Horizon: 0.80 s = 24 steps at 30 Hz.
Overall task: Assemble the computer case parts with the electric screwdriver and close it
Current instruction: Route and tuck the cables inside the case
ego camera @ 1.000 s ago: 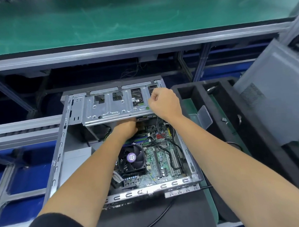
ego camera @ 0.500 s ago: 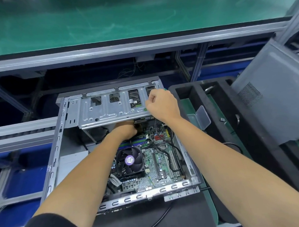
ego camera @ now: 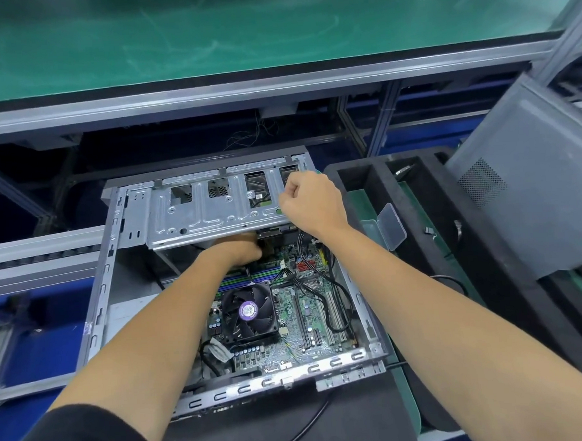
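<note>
Two bare hands are seen at work inside an open computer case (ego camera: pixel 96 295), which lies on its side on a dark mat in the middle of the view. Writing is carried only by the round purple sticker on the cooler fan (ego camera: pixel 248 314); it is too small to be read, and no brand can be made out elsewhere.

The metal drive cage (ego camera: pixel 209 210) spans the far end of the case, above the motherboard (ego camera: pixel 306 306). The right hand (ego camera: pixel 310 202) is placed on the cage's right end, with the fingers curled into a fist; a sliver of green shows just beyond the knuckles, but what is gripped there, if anything, cannot be told. The left hand (ego camera: pixel 237 251) is reached beneath the near edge of the cage, over the motherboard; its fingers are hidden by the cage, so its grip cannot be told.

To the right of the case, a black foam tray (ego camera: pixel 364 173) holds a small clear plastic box (ego camera: pixel 388 227) with its lid raised, and a grey side panel (ego camera: pixel 531 189) is propped beyond it. A green conveyor belt (ego camera: pixel 241 32) runs across the top of the view.

Compared with one second earlier, both hands are found at the same places on the cage, and the case appears slightly lower and further left in the view.
</note>
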Available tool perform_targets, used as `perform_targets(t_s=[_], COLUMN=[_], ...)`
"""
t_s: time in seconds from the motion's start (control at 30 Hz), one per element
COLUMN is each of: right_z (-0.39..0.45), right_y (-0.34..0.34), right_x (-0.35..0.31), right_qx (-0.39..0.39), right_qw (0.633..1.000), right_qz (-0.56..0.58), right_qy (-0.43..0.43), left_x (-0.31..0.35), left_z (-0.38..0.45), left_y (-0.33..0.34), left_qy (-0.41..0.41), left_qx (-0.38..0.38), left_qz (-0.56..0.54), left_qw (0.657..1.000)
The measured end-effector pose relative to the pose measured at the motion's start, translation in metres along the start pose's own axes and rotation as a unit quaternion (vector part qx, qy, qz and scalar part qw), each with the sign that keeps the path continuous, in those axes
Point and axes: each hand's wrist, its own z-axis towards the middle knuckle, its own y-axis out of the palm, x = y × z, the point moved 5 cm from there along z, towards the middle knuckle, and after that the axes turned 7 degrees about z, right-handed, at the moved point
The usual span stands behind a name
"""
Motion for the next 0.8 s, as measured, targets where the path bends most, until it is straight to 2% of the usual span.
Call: perform_targets(t_s=[0.43,0.63,0.8], right_z=[0.0000,-0.0015,-0.0009], right_y=[-0.0006,-0.0012,-0.0010], right_x=[-0.0005,-0.0012,-0.0013], right_qx=[-0.007,-0.007,-0.010], right_qw=[1.000,1.000,1.000], right_qz=[-0.001,0.001,-0.003], right_qy=[0.006,0.003,0.006], left_x=[0.0000,0.0039,0.0024], left_z=[0.0008,0.0007,-0.0026], left_y=[0.0066,0.0071,0.0038], left_qy=[-0.005,-0.017,-0.027], left_qx=[0.014,-0.028,-0.009], left_qz=[0.070,0.017,0.035], left_qw=[0.997,0.999,0.999])
